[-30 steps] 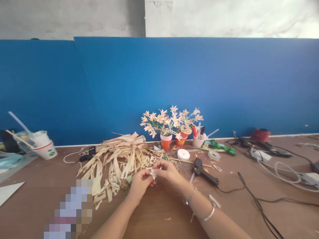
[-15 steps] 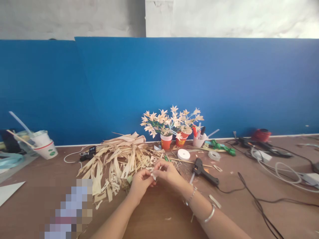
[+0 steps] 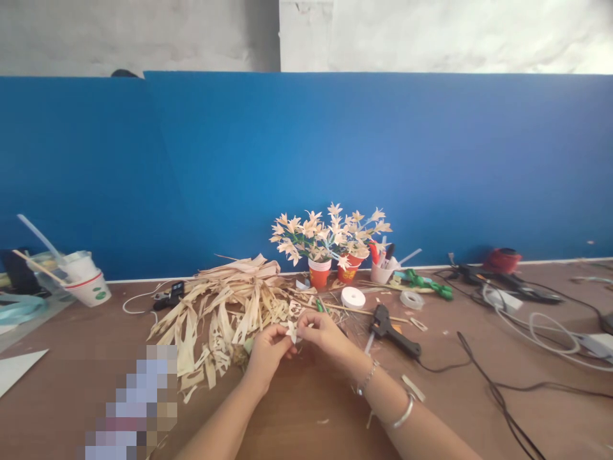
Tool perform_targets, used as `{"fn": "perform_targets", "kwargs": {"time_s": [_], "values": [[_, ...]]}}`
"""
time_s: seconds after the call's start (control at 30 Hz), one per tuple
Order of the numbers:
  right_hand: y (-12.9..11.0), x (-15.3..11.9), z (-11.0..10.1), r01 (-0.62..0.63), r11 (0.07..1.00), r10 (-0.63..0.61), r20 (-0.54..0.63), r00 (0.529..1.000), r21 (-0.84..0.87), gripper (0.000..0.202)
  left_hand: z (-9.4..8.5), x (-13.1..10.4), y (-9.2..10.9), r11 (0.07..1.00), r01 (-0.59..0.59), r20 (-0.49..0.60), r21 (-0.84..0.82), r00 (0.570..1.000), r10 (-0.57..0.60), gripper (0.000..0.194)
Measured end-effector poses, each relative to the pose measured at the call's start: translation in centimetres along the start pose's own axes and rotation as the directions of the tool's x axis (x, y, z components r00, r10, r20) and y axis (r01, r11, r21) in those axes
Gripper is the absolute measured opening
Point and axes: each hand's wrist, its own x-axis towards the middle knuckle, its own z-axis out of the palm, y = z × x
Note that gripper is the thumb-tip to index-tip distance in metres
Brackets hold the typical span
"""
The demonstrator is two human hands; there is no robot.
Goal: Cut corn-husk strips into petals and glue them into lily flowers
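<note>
The left hand point(image 3: 272, 352) is pinching the flower point(image 3: 292, 331) between thumb and fingers. The right hand point(image 3: 320, 330) is touching its petals from the other side, its fingertips pressing close together.

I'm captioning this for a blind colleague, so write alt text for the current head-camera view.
A person's left hand and right hand pinch a small pale flower above a brown table. Dried husks spread to the left, a black glue gun lies to the right, and flowers in red cups stand behind.
</note>
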Motion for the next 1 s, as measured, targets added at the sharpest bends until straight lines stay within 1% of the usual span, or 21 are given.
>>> {"fn": "perform_targets", "kwargs": {"time_s": [0.1,0.37,0.57,0.73,0.93,1.0], "values": [[0.09,0.04,-0.07,-0.004,0.997,0.004,0.0,1.0,0.072,0.011,-0.05,-0.1,0.0,1.0,-0.003,0.014,-0.01,1.0,0.004,0.01],[-0.3,0.01,-0.18,0.019,0.99,-0.019,0.003,1.0,0.137,0.014,0.06,-0.4,0.37,0.999,0.004,0.026,-0.053,1.0,-0.003,0.008],[-0.52,-0.11,-0.19,-0.019,0.986,0.011,0.044,0.999,0.165,0.017,0.13,-0.27,0.32,0.998,0.032,0.061,-0.053,0.998,-0.028,0.016],[-0.56,-0.2,-0.08,-0.035,0.98,0.031,0.022,0.999,0.194,0.021,0.39,-0.29,0.58,0.994,0.05,0.029,-0.095,0.998,-0.047,0.026],[-0.48,-0.2,0.14,-0.043,0.98,0.044,-0.001,0.999,0.193,0.024,0.44,-0.44,0.7,0.988,0.055,-0.034,-0.147,0.998,-0.06,0.033],[-0.3,-0.13,0.15,-0.047,0.98,0.048,-0.003,0.999,0.195,0.025,0.39,-0.38,0.6,0.988,0.049,-0.044,-0.144,0.997,-0.056,0.032]]}}
